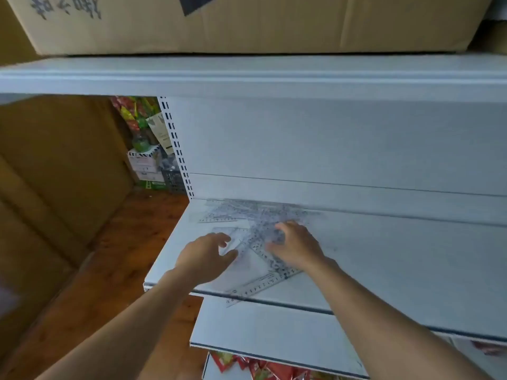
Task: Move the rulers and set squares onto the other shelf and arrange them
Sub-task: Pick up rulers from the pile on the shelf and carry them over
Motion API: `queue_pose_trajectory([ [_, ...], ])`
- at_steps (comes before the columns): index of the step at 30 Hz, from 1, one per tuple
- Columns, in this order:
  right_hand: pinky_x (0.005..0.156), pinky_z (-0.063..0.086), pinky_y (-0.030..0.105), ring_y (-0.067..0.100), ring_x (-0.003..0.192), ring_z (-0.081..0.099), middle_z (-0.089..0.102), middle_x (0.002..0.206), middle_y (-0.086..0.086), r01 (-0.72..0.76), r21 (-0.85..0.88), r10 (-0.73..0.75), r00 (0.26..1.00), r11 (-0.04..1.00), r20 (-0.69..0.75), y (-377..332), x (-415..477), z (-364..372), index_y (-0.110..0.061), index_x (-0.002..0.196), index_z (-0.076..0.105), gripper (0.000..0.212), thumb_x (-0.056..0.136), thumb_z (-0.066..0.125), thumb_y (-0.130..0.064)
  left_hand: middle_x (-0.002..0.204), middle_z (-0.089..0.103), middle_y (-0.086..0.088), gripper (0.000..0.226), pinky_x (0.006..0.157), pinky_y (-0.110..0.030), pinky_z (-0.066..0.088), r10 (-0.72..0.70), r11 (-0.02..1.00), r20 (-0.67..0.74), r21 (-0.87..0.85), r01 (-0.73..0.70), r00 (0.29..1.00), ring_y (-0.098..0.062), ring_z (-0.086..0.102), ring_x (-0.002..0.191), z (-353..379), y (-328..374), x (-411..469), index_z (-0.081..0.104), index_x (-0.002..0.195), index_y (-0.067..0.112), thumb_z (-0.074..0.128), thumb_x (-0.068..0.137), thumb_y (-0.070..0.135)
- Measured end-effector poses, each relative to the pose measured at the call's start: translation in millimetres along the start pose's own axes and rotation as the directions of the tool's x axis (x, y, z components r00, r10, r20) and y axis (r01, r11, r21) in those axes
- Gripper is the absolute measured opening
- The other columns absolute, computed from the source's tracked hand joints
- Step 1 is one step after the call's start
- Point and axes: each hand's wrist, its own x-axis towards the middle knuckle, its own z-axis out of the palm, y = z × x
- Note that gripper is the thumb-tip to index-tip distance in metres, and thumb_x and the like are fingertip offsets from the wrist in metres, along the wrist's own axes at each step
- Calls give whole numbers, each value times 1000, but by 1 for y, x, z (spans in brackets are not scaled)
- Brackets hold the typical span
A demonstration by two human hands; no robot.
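Your shelf [384,256] is plain pale grey-white. On it, the rulers [258,223] are clear with fine black scale marks. Above it, the box [247,23] is brown with black handwriting. Left of it, the upright [175,149] is white with dark slots, the floor [131,242] is reddish-brown wood grain, and the packets [134,111] are red and green. Below it, the wrappers [260,368] are red.

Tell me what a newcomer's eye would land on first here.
The left hand and right hand are over a jumbled pile of clear rulers and set squares on the white middle shelf. Then one ruler poking past that shelf's front edge, and the big cardboard box on the top shelf.
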Motion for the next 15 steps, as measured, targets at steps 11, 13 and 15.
queue_pose_trajectory([
  [11, 118, 10, 35, 19, 147, 9, 13, 160, 4, 100, -265, -86, 994, 959, 63, -1, 7, 26, -16, 151, 19, 82, 89, 49, -60, 120, 61, 11, 43, 89, -25, 49, 71, 983, 47, -175, -62, 996, -4, 56, 101, 0, 0, 27, 56, 127, 26, 55, 90, 49],
  [13, 117, 13, 32, 15, 146, 13, 18, 159, -1, 89, -160, -82, 995, 983, 48, -1, 6, 20, -20, 150, 26, 79, 87, 51, -61, 118, 61, 11, 42, 89, -26, 49, 89, 970, 47, -229, -76, 995, -4, 57, 101, 2, 0, 30, 56, 126, 25, 56, 90, 47],
  [15, 112, 25, 31, 13, 141, 29, 35, 152, -5, 110, -101, -112, 994, 989, -12, 1, 6, 15, -24, 144, 41, 67, 88, 51, -60, 116, 61, 11, 41, 89, -27, 49, 90, 957, 47, -280, -74, 995, -5, 58, 101, 3, -1, 33, 57, 125, 26, 57, 90, 46],
])
